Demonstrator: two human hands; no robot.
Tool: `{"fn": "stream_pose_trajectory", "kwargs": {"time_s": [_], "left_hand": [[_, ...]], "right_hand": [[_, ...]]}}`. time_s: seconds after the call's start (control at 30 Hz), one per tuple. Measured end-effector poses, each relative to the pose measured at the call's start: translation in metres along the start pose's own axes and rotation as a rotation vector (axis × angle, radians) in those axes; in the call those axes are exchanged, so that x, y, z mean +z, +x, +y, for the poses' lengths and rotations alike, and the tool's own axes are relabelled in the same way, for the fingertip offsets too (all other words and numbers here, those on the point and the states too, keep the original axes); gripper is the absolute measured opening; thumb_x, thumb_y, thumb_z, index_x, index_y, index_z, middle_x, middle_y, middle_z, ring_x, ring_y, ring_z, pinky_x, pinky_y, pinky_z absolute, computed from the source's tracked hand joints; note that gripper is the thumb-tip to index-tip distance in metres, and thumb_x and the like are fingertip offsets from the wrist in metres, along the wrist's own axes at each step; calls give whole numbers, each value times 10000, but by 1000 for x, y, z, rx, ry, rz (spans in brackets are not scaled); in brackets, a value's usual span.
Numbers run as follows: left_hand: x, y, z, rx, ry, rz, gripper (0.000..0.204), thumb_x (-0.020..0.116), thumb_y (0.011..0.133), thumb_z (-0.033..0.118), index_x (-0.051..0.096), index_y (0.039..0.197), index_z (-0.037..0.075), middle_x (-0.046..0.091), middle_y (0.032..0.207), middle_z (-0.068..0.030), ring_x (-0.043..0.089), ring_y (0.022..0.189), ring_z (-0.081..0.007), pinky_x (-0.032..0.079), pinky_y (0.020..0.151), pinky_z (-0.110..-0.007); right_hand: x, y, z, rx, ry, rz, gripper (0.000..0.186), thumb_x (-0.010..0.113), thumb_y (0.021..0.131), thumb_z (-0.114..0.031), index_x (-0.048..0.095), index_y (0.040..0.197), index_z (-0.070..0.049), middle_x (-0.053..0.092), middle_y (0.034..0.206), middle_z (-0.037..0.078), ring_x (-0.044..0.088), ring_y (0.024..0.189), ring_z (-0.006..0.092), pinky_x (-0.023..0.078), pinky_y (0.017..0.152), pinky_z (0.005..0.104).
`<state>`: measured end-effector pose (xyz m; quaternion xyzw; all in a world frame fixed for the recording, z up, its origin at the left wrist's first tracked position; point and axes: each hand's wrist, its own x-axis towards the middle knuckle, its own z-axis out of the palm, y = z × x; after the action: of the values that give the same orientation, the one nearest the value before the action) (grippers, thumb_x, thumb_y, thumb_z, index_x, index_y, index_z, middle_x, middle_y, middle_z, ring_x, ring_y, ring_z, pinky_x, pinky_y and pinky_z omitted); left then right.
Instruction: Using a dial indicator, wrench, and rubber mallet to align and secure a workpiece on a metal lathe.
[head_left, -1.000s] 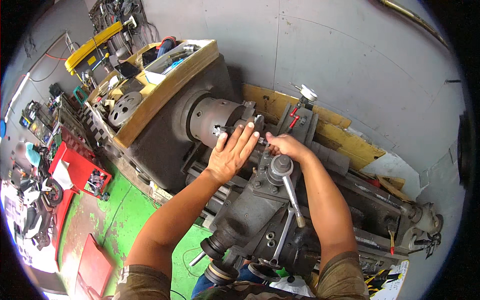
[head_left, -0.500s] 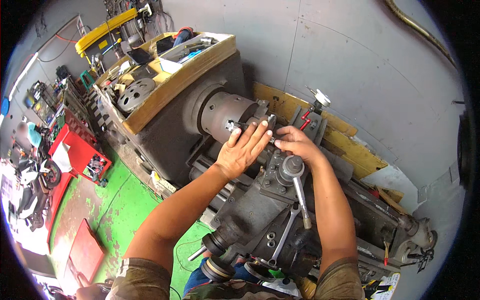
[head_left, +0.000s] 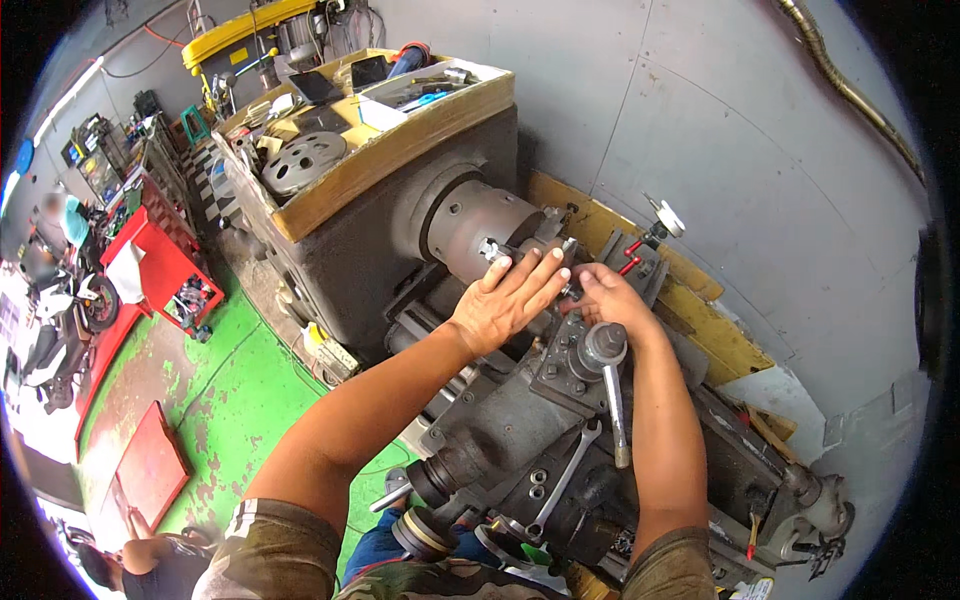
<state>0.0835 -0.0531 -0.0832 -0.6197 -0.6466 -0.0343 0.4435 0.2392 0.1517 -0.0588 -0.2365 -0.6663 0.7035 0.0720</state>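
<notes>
My left hand (head_left: 510, 305) lies with fingers stretched out across the front of the steel chuck (head_left: 480, 215) of a grey lathe, by its jaws, hiding part of what sits there. My right hand (head_left: 605, 295), fingers curled, is just right of it at a small metal piece (head_left: 570, 290); what exactly it grips is hidden. Below them is the bolted tool post (head_left: 560, 365) with a long silver handle (head_left: 612, 420). A dial indicator (head_left: 668, 218) on red arms stands behind my right hand. An open-ended spanner (head_left: 562, 480) rests on the carriage below.
A wooden tray (head_left: 390, 160) of tools tops the headstock. A grey wall (head_left: 760, 180) backs the lathe. At left are a red cart (head_left: 148, 262), motorcycles (head_left: 60, 340), a person in teal (head_left: 74, 225), another person (head_left: 140, 555) low down, and green floor (head_left: 235, 430).
The view has shifted, moving the lathe right and up in the picture. My right hand's thumb and fingers have shifted at the metal piece; my left hand stays flat. The lower-left person shows more.
</notes>
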Motion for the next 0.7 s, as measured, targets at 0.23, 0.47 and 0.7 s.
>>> {"fn": "stream_pose_trajectory", "kwargs": {"time_s": [0.23, 0.47, 0.7], "left_hand": [[-1, 1, 1, -35, -40, 48, 659, 567, 988, 282, 426, 1620, 159, 442, 1700, -90, 517, 1446, -232, 232, 1235, -448], [-3, 2, -1, -14, -56, 51, 652, 570, 992, 284, 429, 1616, 157, 461, 1685, -90, 524, 1434, -225, 232, 1230, -438], [-2, 1, -3, -9, -60, 58, 651, 558, 996, 281, 427, 1620, 152, 460, 1683, -90, 521, 1437, -246, 270, 1211, -426]], "right_hand": [[-3, 5, -2, -44, -231, 19, 466, 768, 1019, -250, 533, 1361, -39, 724, 1018, 100, 662, 812, 140, 523, 667, 292], [-2, 6, 6, -190, -434, 60, 339, 662, 1095, -275, 548, 1323, -52, 752, 1039, 130, 683, 789, 145, 539, 641, 307], [5, 2, -3, 49, -48, 44, 253, 654, 1090, -241, 562, 1238, -58, 747, 974, 106, 683, 764, 154, 531, 626, 304]]}}
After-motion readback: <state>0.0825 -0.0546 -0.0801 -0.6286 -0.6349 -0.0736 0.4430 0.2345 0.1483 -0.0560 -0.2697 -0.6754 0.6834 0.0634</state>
